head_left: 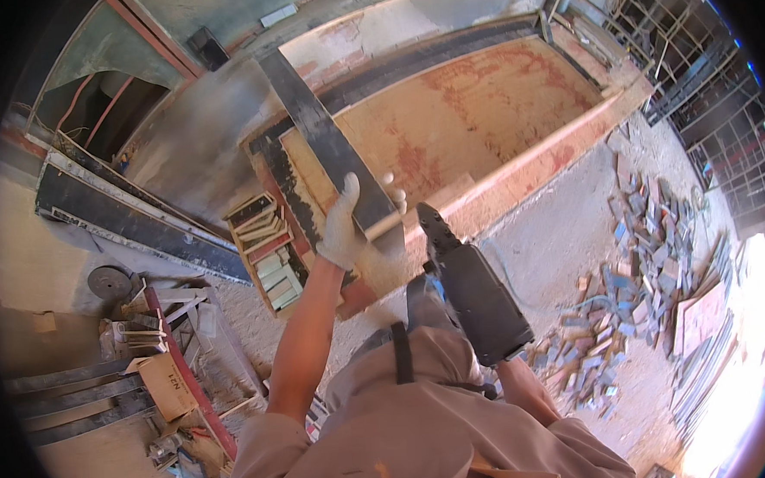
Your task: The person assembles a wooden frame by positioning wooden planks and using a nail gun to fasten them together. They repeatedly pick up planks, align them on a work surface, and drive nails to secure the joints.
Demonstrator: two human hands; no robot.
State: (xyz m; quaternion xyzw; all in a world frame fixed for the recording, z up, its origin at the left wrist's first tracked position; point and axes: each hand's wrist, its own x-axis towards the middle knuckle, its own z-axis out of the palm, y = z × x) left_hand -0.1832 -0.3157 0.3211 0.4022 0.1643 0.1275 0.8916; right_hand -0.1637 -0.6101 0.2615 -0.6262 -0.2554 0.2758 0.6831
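A long, dark, flat board point(311, 113) slants over the left end of a big shallow wooden tray-like frame point(518, 180). My left hand point(340, 228), in a whitish glove, closes on the board's near end from its left edge. White-gloved fingertips point(394, 191) show at the board's right edge; whose hand they belong to I cannot tell. My right forearm point(524, 389) runs up under a black, case-like object point(481, 299), which hides my right hand or most of it.
Beside the frame's left end stands a small open box point(262, 254) holding wood strips. Wood offcuts point(611, 313) litter the floor at right, near long bars. At left are a dark beam point(139, 221), a round disc point(112, 282) and a cardboard box point(167, 387). Metal grating point(722, 109) rises at far right.
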